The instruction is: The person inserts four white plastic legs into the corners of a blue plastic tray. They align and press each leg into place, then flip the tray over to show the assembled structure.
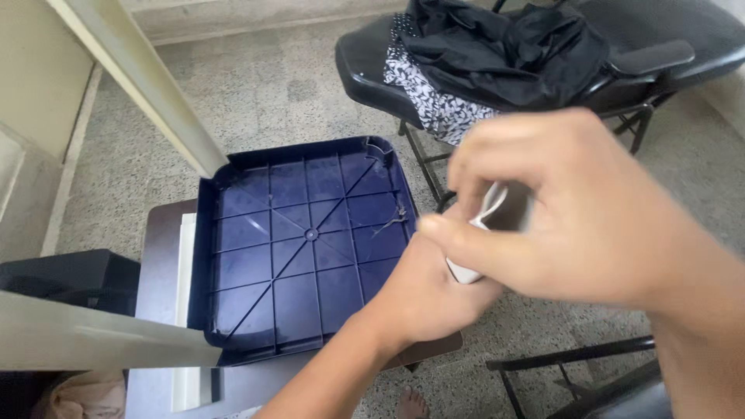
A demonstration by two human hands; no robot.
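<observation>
The floor (256, 93) is speckled grey terrazzo and extends on all sides of the blue plastic panel (299, 248), which serves as the reference point below.

A black chair (365, 66) stands beyond the panel, toward its far right corner. The chair seat carries a black garment (504, 46) lying on top of a black-and-white patterned cloth (434, 105).

The blue plastic panel lies flat with its ribbed underside facing up; ribs form a grid with diagonals meeting at a central boss. The panel rests on a dark brown counter (159, 256), whose surface shows along the panel's left edge. A pale strip (186, 271) lies on the counter just beside that left edge.

A cream-coloured beam (147, 89) runs diagonally down to the panel's far left corner. A second pale beam (93, 337) crosses the panel's near left corner.

The right hand (590, 209) is positioned to the right of the panel, close to the camera and blurred. Its fingers (473, 240) are curled inward and pinch a small white object (485, 213).

The left hand (434, 287) sits at the panel's right edge, directly below the right hand. Its fingers wrap the lower end of the same white object; the object's exact shape cannot be determined.

A small dark clip (396, 217) sits on the panel near its right edge.
</observation>
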